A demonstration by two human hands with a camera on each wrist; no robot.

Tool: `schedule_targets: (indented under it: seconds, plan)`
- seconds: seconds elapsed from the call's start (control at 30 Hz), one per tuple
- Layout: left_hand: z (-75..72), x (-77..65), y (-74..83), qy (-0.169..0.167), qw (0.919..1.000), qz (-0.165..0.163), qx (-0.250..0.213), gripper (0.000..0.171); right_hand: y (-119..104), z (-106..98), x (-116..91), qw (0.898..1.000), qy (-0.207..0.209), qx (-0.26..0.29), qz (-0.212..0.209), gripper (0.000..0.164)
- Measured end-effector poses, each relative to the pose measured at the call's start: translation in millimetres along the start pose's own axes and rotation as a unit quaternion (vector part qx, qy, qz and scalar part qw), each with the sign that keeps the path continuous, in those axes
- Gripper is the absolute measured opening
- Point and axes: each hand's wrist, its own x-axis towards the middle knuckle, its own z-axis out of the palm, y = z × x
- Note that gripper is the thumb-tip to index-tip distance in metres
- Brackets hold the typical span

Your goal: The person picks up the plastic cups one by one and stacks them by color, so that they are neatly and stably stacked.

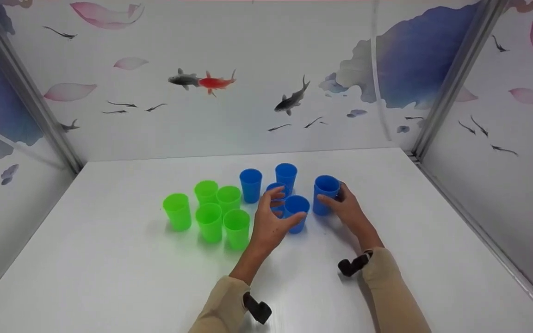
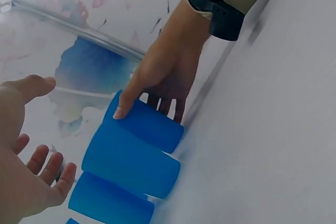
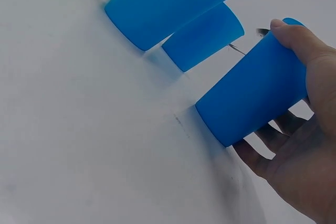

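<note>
My right hand [image 1: 347, 208] grips an upright blue cup [image 1: 323, 203] at the right end of the blue group. Its thumb lies on the near side near the rim, and the fingers [image 3: 252, 157] wrap the far side. My left hand [image 1: 273, 224] hovers beside the nearest blue cup [image 1: 297, 217], thumb and fingers spread and curved with nothing between them. In the head view it partly hides another blue cup [image 1: 276, 188]. Two more blue cups stand behind, one at the left [image 1: 251, 187] and one at the right [image 1: 286, 173].
Several green cups stand upright left of the blue ones, among them a leftmost cup [image 1: 178, 215] and a near one [image 1: 237, 231]. All stand on a white table [image 1: 109, 277] enclosed by printed panels [image 1: 248, 125] at the back and sides.
</note>
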Motion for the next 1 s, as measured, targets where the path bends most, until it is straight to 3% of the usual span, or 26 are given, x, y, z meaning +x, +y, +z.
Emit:
schedule_targets:
  seconds: [0.2, 0.43, 1.0]
  plan:
    - [11.3, -0.7, -14.3, 0.031, 0.999, -0.028, 0.012, 0.067, 1.9, 0.4, 0.5, 1.0, -0.001, 0.003, -0.013, 0.1]
    - [20.5, -3.0, -30.0, 0.071, 0.9967, -0.037, 0.015, 0.072, 4.4, 2.8, 0.0, 1.0, 0.0, 0.009, -0.016, 0.1]
    - [43.4, 2.6, -28.8, 0.1, 0.9916, -0.082, 0.014, 0.073, -2.2, 2.4, -0.4, 1.0, 0.008, 0.0, -0.007, 0.098]
